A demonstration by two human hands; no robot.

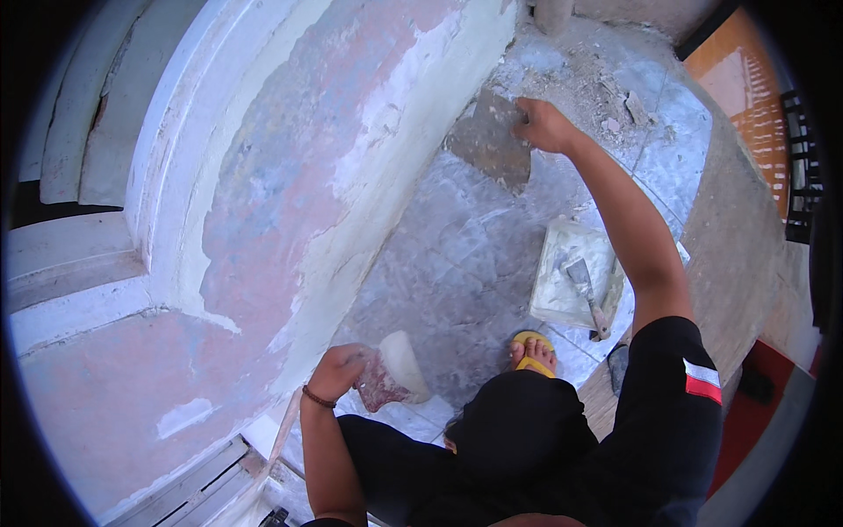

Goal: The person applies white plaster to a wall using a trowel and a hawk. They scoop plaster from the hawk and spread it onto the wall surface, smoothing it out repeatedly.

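My right hand (546, 128) is stretched far ahead, its fingers closed on the edge of a flat, stained grey-brown plate (493, 147). One side of the plate lies close to the foot of the wall (272, 184); I cannot tell whether it touches the wall or the floor. Nearer to me, my left hand (338, 373) grips a flat reddish spreader (379, 388) with a thick band of white putty along its far edge. Patches of white filler and pale pink and blue old paint cover the wall.
On the floor to the right sits a white-smeared tray (553, 294) with a putty knife (587, 290) lying in it. Loose rubble (615, 105) is scattered at the far end. My foot in a yellow flip-flop (534, 353) stands near the tray. A window frame (167, 149) borders the wall.
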